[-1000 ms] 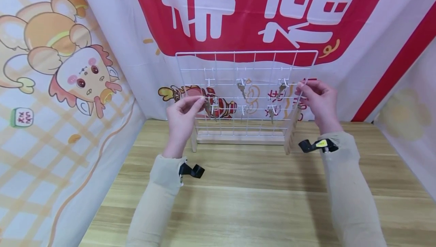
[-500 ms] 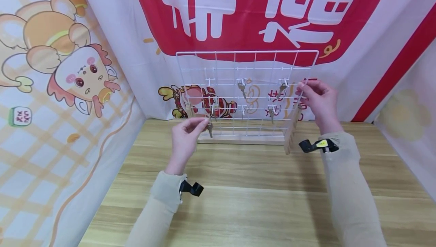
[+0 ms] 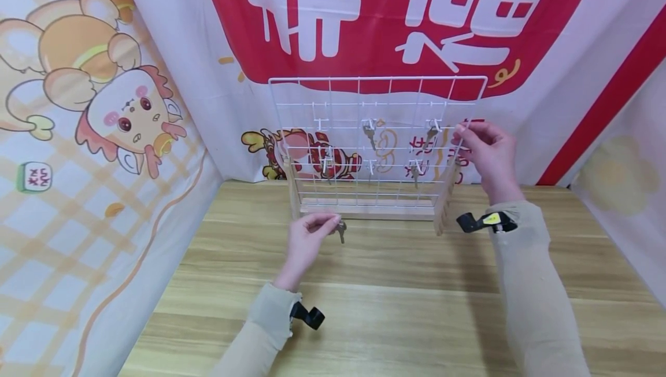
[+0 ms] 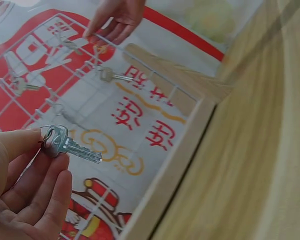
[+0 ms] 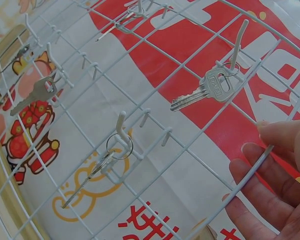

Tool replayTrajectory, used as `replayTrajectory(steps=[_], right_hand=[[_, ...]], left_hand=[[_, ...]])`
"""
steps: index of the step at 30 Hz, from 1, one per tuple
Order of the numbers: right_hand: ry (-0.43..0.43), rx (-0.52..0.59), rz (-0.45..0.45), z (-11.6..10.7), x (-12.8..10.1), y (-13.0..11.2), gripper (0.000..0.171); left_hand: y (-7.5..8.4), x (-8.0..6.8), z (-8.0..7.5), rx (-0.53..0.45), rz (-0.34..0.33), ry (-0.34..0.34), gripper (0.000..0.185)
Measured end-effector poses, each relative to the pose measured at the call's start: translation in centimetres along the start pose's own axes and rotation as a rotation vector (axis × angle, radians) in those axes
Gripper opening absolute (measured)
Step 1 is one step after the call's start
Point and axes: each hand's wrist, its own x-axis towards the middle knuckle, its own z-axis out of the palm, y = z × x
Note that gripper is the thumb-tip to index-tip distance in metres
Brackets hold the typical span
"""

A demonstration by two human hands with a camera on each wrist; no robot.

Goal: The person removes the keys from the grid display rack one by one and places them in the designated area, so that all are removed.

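Fingers of the left hand (image 3: 307, 239) pinch a silver key (image 3: 341, 230) low over the wooden table (image 3: 395, 307), at six o'clock from the white wire grid rack (image 3: 377, 146). The right hand (image 3: 486, 154) grips the rack's three o'clock edge.

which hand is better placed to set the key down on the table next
Left. The left hand already pinches the key low over the table, in front of the rack. The right hand is up at the wire rack, gripping its right edge, probably steadying it.
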Motion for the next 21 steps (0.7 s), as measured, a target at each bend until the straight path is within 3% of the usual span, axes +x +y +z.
replayTrajectory(steps=[11, 21], right_hand=[[-0.005, 0.007, -0.003, 0.0, 0.0, 0.0, 0.055], [-0.007, -0.010, -0.011, -0.1, -0.1, 0.1, 0.056]], left_hand=[[-3.5, -1.2, 2.6, 0.028, -0.108, -0.067, 0.015], [-5.3, -2.0, 4.9, 0.067, -0.157, -0.117, 0.012]])
